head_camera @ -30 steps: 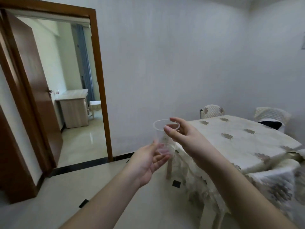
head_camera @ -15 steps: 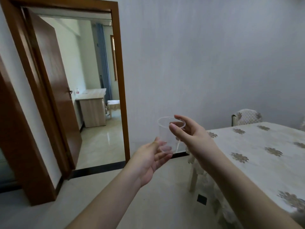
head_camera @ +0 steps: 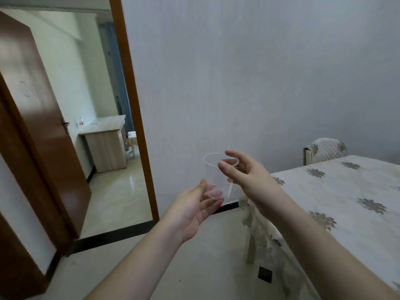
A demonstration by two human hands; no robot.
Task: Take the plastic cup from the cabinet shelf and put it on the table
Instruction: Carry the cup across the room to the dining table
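Observation:
A clear plastic cup (head_camera: pixel 214 176) stands upright in the air, in front of the wall and left of the table's near corner. My right hand (head_camera: pixel 244 176) pinches its rim between thumb and fingers. My left hand (head_camera: pixel 194 207) lies palm up under the cup, fingers spread, touching its base. The table (head_camera: pixel 346 198), covered with a cream cloth with leaf motifs, fills the lower right. The cabinet is out of view.
An open doorway with a brown frame (head_camera: pixel 134 118) and a brown door (head_camera: pixel 41 126) swung inward is on the left; a wooden desk (head_camera: pixel 106 146) stands in the room beyond. A covered chair (head_camera: pixel 324 150) stands behind the table. Pale tiled floor lies below.
The view has swung left, so the table has slid to the right and the doorway takes up more of the frame. Both hands keep the same hold on the cup.

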